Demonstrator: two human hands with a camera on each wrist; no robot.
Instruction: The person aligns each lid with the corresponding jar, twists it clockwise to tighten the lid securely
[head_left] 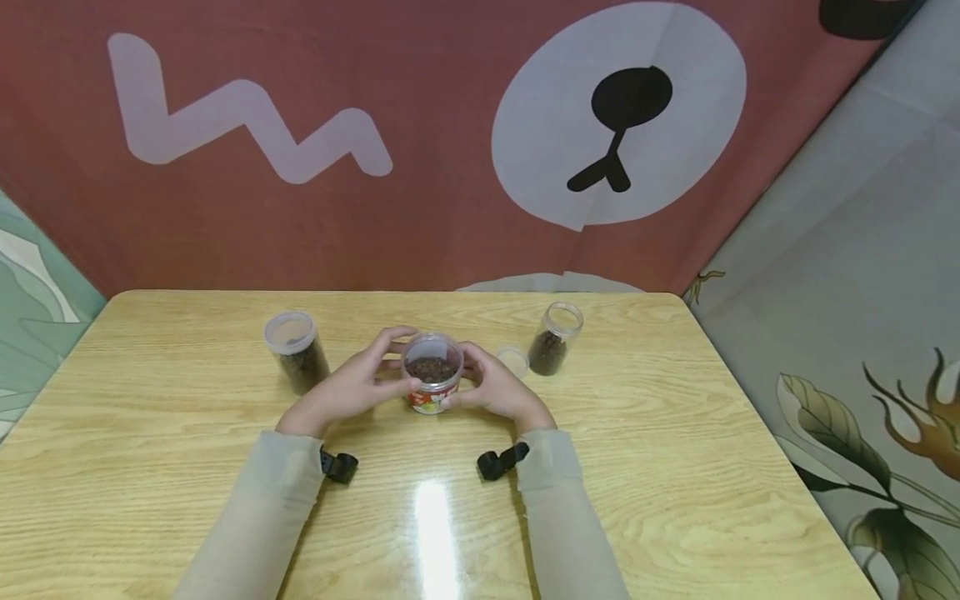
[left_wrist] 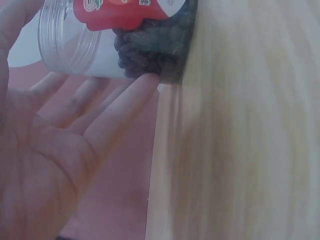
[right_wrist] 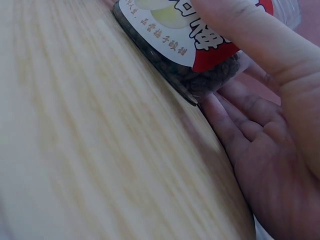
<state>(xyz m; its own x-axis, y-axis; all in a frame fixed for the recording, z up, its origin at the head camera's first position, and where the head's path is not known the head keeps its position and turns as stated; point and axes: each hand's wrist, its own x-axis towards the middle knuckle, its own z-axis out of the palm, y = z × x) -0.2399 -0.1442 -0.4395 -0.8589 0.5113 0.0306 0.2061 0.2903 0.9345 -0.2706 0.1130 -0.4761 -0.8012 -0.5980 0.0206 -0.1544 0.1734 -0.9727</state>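
Note:
Between both hands, near the middle of the table, stands a short clear plastic jar [head_left: 433,402] without a lid. Its label is red and white, and dark brown dried pieces fill its lower part. My left hand [head_left: 351,387] holds the jar from the left, thumb near the front of the rim and fingers reaching round the far side. From the right, my right hand [head_left: 501,390] grips it, thumb on the front of the label. In the right wrist view the base of the jar [right_wrist: 215,75] looks to be on the table; fingers touch its side low down.
A taller jar [head_left: 302,360] with a lid and dark contents stands left of my left hand. Beyond my right hand stands an open jar [head_left: 550,348], partly filled with dark pieces. A clear round lid [head_left: 513,361] lies beside it. The wooden table [head_left: 660,467] ends at a curtained wall.

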